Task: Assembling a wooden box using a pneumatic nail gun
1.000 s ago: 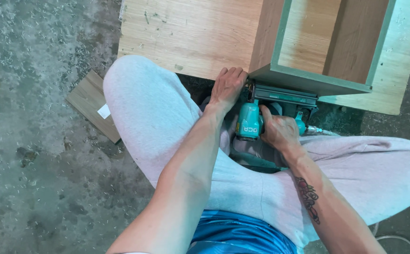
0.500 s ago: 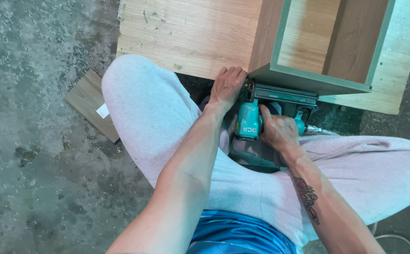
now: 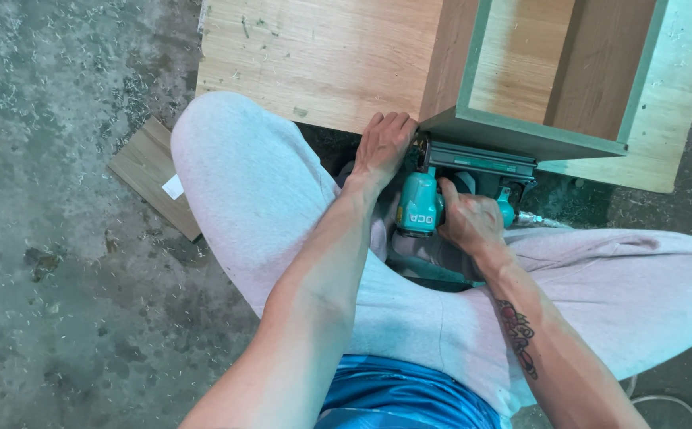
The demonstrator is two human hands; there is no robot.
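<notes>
The teal nail gun (image 3: 441,195) is gripped by the right hand (image 3: 469,222), its nose set against the near edge of the open wooden box (image 3: 521,131). Just left of the gun, the left hand (image 3: 382,143) is pressed flat on the box's corner, apparently to steady it. Inside the box only an upright divider panel (image 3: 596,67) is seen.

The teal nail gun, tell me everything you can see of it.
The teal and black nail gun has a rounded teal body and a long dark magazine with a teal stripe. It sits low between the person's knees, its magazine lying along the lower edge of the wooden box. The right hand grips its handle; the left hand rests beside its nose.
</notes>
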